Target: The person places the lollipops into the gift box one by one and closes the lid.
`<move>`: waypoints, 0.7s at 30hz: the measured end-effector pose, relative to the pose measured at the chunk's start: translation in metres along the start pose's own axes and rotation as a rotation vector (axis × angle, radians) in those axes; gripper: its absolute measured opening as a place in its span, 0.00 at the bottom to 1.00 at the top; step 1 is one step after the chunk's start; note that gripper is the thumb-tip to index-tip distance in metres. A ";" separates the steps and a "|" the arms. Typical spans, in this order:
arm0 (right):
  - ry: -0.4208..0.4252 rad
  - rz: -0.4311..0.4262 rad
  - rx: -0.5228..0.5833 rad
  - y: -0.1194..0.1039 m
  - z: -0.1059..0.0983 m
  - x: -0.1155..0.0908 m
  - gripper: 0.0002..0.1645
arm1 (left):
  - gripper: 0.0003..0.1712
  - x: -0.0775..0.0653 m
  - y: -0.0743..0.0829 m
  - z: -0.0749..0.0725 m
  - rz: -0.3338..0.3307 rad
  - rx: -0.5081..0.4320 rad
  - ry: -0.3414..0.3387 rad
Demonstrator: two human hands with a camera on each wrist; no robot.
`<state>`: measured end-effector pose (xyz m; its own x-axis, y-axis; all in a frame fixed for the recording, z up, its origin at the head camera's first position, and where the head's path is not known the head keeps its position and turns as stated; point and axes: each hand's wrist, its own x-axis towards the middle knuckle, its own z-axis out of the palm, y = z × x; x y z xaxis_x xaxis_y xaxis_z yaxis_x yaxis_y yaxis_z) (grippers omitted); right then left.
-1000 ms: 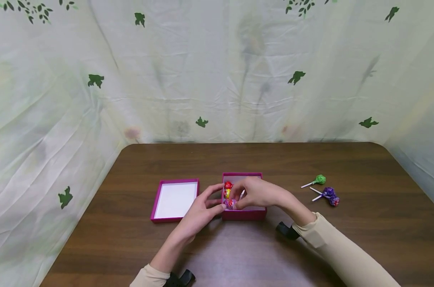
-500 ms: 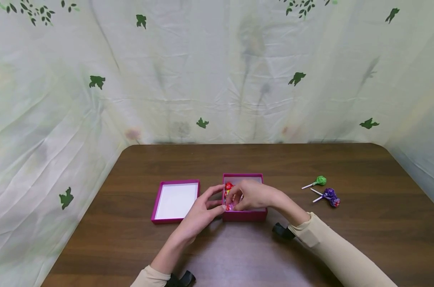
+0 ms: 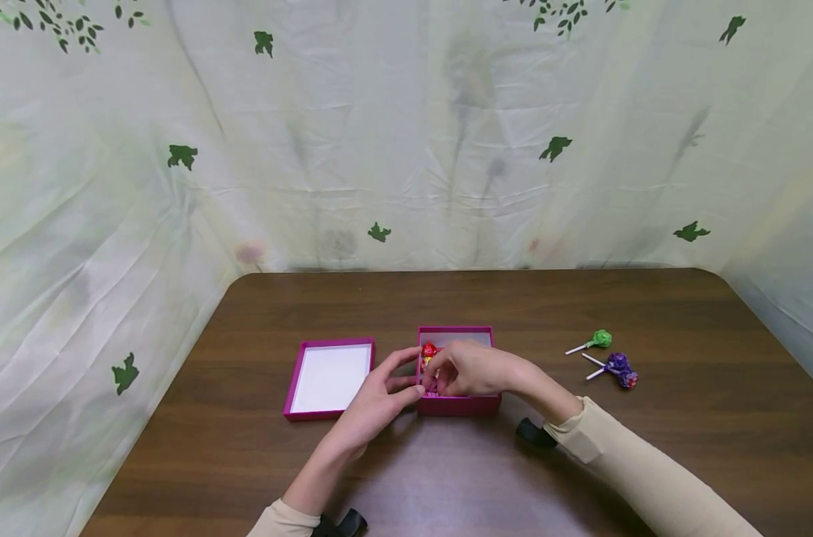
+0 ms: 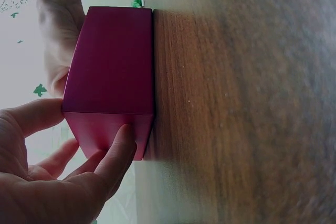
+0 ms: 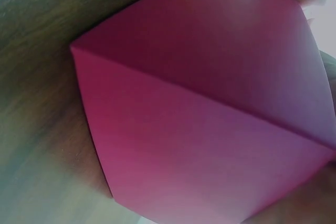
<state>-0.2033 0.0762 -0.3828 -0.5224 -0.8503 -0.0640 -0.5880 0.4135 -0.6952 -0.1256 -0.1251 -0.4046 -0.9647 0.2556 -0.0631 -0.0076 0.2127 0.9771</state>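
A magenta box (image 3: 459, 406) stands uncovered on the table in the head view. My left hand (image 3: 376, 395) touches its left wall, thumb at the near corner; in the left wrist view the fingertips (image 4: 125, 132) lie against the box's side. My right hand (image 3: 476, 367) reaches inside with curled fingers and pinches a purple-wrapped lollipop (image 3: 431, 392) low in the near left corner, mostly hidden by the fingers. Behind it, along the left wall, sits a red-and-yellow wrapped candy (image 3: 429, 349). The right wrist view shows only the box's outer walls (image 5: 199, 145) and a bit of hand.
The box's lid (image 3: 333, 377) lies white inside up, left of the box. To the right are a green lollipop (image 3: 602, 338), a purple lollipop (image 3: 617, 362) and a purple-and-red one (image 3: 628, 380). A pale leaf-patterned curtain (image 3: 406, 134) hangs behind the table (image 3: 514, 298).
My right hand has shifted slightly within the box, its fingers now lower over the purple-wrapped lollipop, covering more of it. The left hand stays at the box's left wall.
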 end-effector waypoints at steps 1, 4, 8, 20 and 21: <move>0.001 -0.002 0.006 0.000 0.000 0.000 0.13 | 0.32 0.000 0.000 0.000 0.000 -0.001 -0.001; 0.004 -0.007 0.025 0.001 0.000 -0.001 0.12 | 0.32 0.000 -0.001 0.000 -0.005 0.003 -0.001; 0.023 -0.001 0.043 0.002 -0.001 -0.002 0.12 | 0.32 0.000 0.000 0.000 -0.011 0.002 0.000; 0.091 -0.050 0.221 -0.001 -0.007 -0.011 0.08 | 0.33 -0.001 0.001 -0.001 -0.014 -0.006 -0.002; 0.105 -0.052 0.219 -0.002 -0.008 -0.014 0.09 | 0.33 -0.001 0.001 -0.001 -0.014 -0.007 -0.002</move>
<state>-0.1995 0.0894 -0.3747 -0.5630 -0.8254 0.0422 -0.4739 0.2806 -0.8347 -0.1248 -0.1258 -0.4032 -0.9639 0.2548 -0.0772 -0.0230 0.2092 0.9776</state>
